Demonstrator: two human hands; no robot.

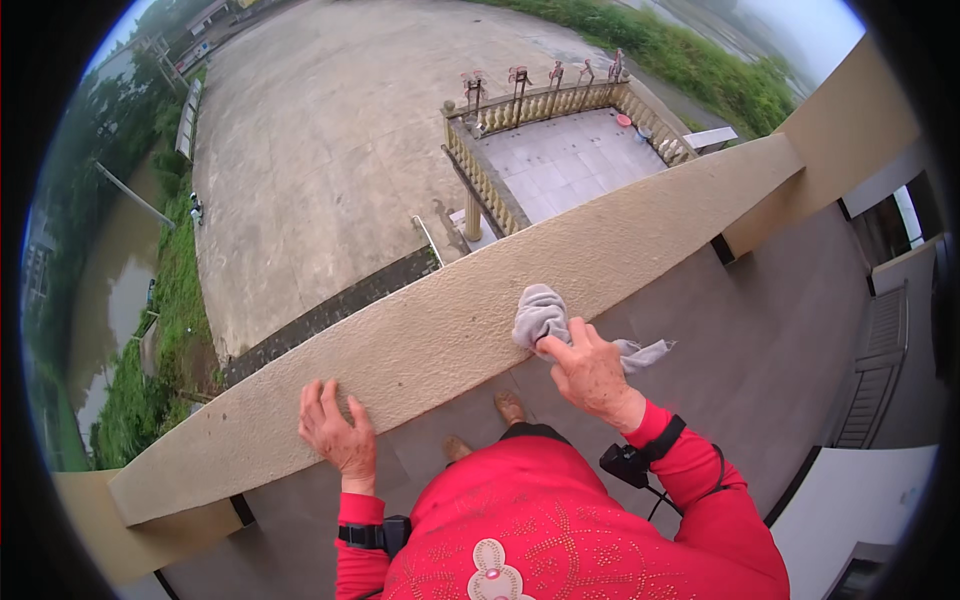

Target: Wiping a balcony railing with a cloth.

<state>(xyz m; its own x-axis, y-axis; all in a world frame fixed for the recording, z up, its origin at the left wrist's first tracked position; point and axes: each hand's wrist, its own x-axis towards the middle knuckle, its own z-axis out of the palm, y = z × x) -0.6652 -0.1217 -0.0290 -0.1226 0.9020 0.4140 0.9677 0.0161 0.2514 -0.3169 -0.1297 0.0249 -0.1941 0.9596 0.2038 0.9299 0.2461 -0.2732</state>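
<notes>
A textured beige parapet wall (442, 330) runs diagonally in front of me, from lower left to upper right. My right hand (592, 367) grips a bunched grey cloth (541, 313); its wadded part lies over the parapet top, and a frayed end (643, 354) trails out behind the hand towards the floor side. At the left, my left hand (337, 431) rests on the parapet's near edge with the fingers spread, holding nothing. Both red sleeves have a black strap with a device at the wrist or forearm.
Beyond the parapet is a drop to a concrete yard (315, 165) and a lower tiled terrace (577, 154) with a balustrade. Beige pillars (855, 112) stand at both parapet ends. Grey floor tiles (720, 337) lie under my feet; a metal railing (874, 367) is at the right.
</notes>
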